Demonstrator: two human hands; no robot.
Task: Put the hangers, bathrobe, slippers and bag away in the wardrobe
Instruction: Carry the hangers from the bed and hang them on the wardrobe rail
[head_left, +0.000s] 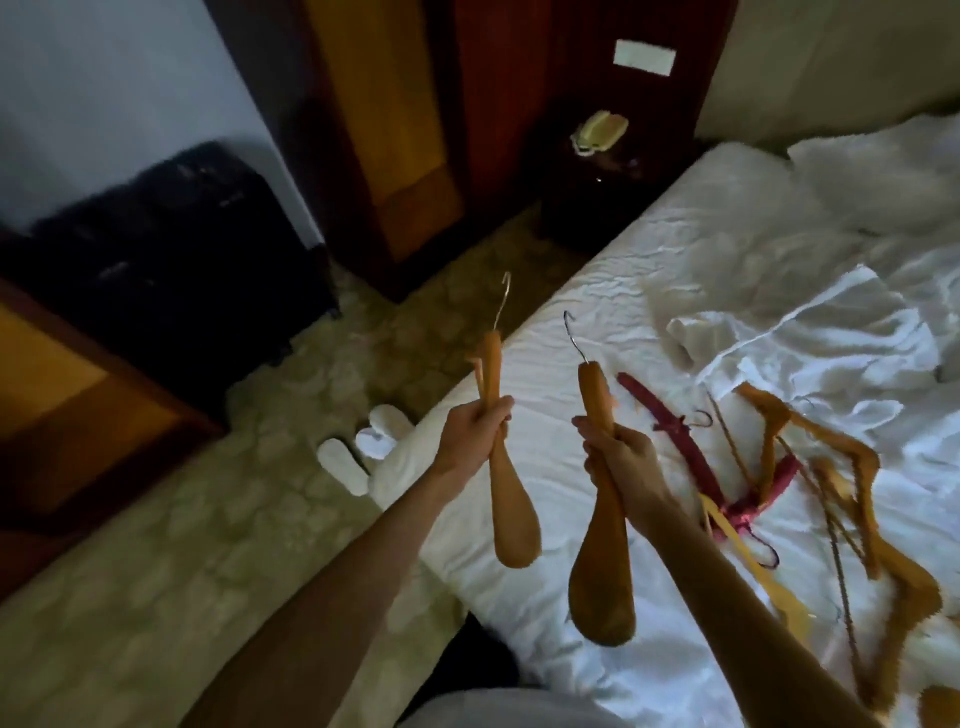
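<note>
L hand, R hand: hangers, off bed edge

A bed with a rumpled white sheet fills the right side, running from near to far. Beyond its far left corner stands a dark nightstand bearing a pale telephone. A patterned carpet covers the floor. At far left sits what looks like a black suitcase, blurred in shadow.
</note>
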